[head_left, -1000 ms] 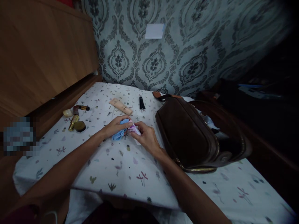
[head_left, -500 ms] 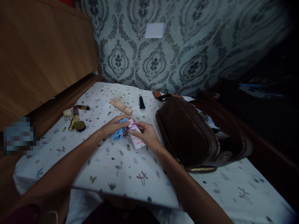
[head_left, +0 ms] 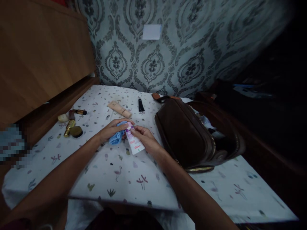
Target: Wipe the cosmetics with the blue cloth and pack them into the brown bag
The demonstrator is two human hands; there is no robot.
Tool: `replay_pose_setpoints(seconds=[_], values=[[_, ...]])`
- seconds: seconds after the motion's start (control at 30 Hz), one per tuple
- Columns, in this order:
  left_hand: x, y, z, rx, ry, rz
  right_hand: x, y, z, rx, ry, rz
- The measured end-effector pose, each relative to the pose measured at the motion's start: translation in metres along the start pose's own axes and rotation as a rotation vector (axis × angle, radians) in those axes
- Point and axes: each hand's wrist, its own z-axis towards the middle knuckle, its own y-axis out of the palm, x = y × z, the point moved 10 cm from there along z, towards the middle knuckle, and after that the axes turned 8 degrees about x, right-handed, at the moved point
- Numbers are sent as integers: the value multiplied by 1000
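My left hand (head_left: 111, 129) is closed round a crumpled blue cloth (head_left: 116, 137), its thumb on the upper end of a white, pink and purple squeeze tube (head_left: 134, 143). The fingers of my right hand (head_left: 145, 135) grip the tube's right side near its purple part. The tube slants, with its wide flat end toward me. Just beyond my hands lies a beige tube (head_left: 119, 109), and right of it a small black tube (head_left: 140, 105). My left hand's fingertips are partly hidden behind the tube.
A brown leather bag (head_left: 182, 134), unzipped on its right, lies right of my hands on the patterned cloth (head_left: 100, 179). At left sit a round gold-lidded jar (head_left: 76, 131), a gold tube (head_left: 69, 128), a dark lipstick-like stick (head_left: 79, 112) and a pale piece (head_left: 62, 118). A wooden cabinet (head_left: 45, 51) stands behind them.
The whole view has shifted slightly, so things appear farther left. The tube's printed front shows more fully now, as my right fingers have moved to its edge. Both hands keep their holds.
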Motion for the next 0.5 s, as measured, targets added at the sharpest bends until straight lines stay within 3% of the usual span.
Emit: replay_pose_setpoints(seconds=[0.17,0.33,0.5], values=[[0,-2,0,90,21,149,-6,-3,-1,27,-53,-35],[11,4,-1,196,177,314,-24,-13,0,98,-188,-105],[13,25,-9,146,204,411,-60,-21,-12,206,-408,-120]])
